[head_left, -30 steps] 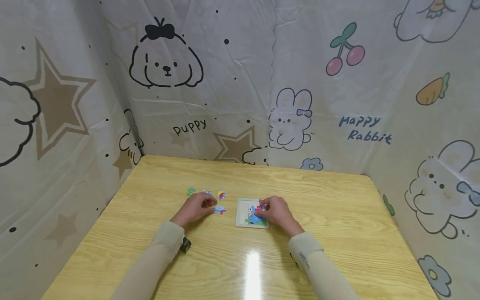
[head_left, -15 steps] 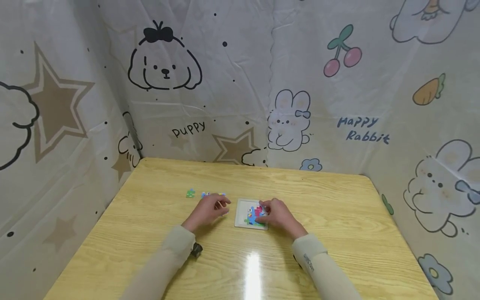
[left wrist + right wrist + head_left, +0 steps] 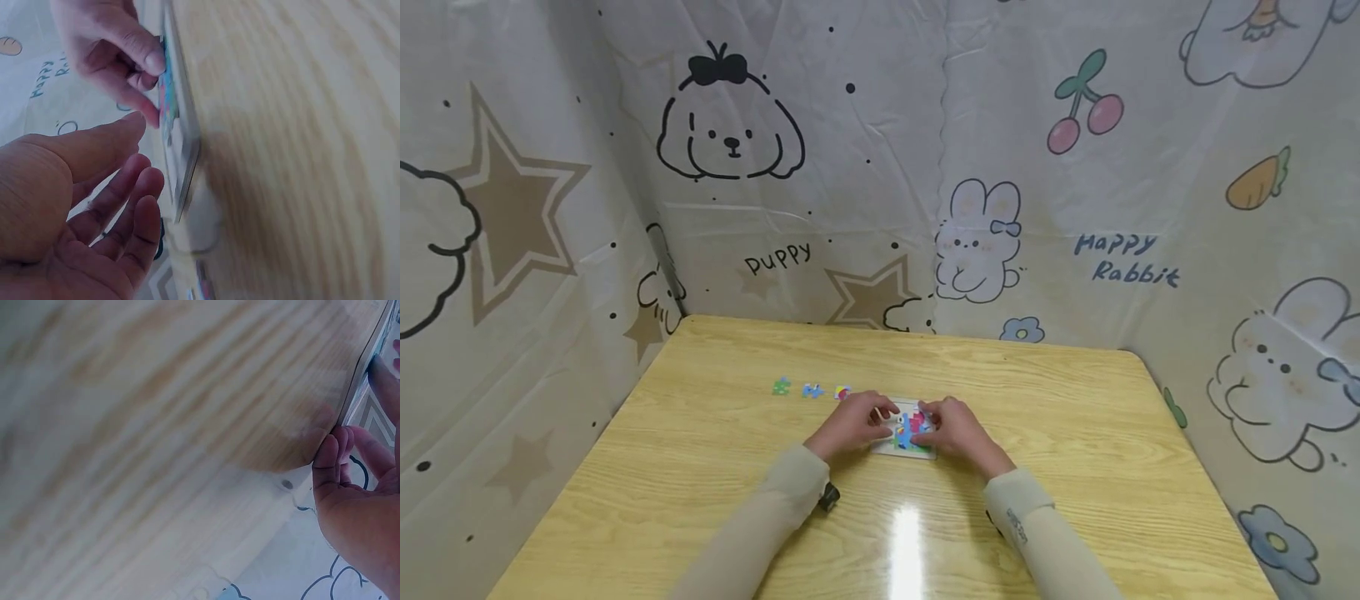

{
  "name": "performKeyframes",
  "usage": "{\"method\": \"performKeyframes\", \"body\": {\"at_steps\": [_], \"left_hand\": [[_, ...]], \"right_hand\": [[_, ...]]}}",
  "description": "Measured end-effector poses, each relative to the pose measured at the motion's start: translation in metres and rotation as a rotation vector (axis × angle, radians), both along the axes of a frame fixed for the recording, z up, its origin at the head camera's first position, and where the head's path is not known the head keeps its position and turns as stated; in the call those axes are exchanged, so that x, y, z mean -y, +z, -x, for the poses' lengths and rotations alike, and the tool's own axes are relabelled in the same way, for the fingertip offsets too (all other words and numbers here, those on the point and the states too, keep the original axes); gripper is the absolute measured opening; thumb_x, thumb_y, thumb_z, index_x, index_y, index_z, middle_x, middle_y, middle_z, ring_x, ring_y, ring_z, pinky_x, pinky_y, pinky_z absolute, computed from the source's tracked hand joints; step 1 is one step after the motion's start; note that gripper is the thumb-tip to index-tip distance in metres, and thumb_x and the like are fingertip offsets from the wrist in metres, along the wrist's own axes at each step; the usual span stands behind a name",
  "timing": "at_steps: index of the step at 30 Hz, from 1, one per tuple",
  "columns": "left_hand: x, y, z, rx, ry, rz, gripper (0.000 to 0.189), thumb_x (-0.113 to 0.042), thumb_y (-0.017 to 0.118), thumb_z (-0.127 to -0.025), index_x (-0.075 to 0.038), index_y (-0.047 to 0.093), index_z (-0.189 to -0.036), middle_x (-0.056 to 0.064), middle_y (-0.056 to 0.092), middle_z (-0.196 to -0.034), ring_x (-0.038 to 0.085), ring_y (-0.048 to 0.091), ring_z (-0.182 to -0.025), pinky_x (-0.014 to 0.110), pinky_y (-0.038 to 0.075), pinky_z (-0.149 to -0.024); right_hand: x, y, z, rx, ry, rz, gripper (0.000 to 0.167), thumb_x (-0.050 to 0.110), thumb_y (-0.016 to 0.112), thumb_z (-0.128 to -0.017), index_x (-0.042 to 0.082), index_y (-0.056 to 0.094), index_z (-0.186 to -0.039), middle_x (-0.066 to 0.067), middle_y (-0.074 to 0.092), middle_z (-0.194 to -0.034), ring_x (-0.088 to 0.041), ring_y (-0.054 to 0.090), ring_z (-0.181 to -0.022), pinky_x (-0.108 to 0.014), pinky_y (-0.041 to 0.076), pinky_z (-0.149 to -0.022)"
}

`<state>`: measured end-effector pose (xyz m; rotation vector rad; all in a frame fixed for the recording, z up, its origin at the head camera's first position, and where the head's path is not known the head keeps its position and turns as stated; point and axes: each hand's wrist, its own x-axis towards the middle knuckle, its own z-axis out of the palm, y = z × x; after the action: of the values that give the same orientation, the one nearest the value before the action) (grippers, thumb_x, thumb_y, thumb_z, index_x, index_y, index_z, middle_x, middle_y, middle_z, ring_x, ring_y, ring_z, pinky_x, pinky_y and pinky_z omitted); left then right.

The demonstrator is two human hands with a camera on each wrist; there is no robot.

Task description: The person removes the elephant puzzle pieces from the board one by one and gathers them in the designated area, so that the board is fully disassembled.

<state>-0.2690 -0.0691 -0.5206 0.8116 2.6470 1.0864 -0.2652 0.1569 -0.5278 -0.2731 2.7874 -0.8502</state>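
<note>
Wood table [image 3: 1037, 396] w/ jigsaw tray [image 3: 189, 128] lying flat btwn the hands.
Tray approx square, no clear long axis; sides run abt parallel to table edges. R hand [image 3: 957, 427] grips its R side, thumb on top; L hand [image 3: 848, 422] bends over its L side, can't tell if holding a pc. Part-built jigsaw [image 3: 905, 434] sits inside, green edge twd person. Loose row, L of tray: blue pc [image 3: 812, 390] (long axis L-R), green pc [image 3: 781, 387], red-yellow pc [image 3: 842, 392].
</note>
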Motion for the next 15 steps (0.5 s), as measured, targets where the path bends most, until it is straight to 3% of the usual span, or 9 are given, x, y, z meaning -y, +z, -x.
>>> {"method": "performKeyframes", "body": {"at_steps": [8,15], "left_hand": [[-0.012,-0.007,-0.001,0.031,0.028,0.06,0.036,-0.011,0.08,-0.09,-0.008,0.073,-0.125,0.006,0.074,-0.115,0.017,0.063,-0.093,0.034,0.055,-0.082],[-0.017,-0.01,0.0,0.003,0.026,0.042,0.037,-0.011,0.081,-0.09,-0.007,0.073,-0.126,0.006,0.074,-0.118,0.019,0.066,-0.1,0.036,0.057,-0.089]], "right_hand": [[-0.001,-0.002,0.001,0.017,-0.007,0.017,0.068,0.031,0.09,-0.082,0.008,0.064,-0.141,-0.003,0.06,-0.095,-0.019,0.048,-0.087,-0.028,0.043,-0.072],[-0.004,-0.001,0.002,-0.002,0.004,0.012,0.069,0.032,0.09,-0.081,0.007,0.064,-0.14,-0.004,0.066,-0.102,-0.017,0.051,-0.089,-0.031,0.051,-0.079]]}}
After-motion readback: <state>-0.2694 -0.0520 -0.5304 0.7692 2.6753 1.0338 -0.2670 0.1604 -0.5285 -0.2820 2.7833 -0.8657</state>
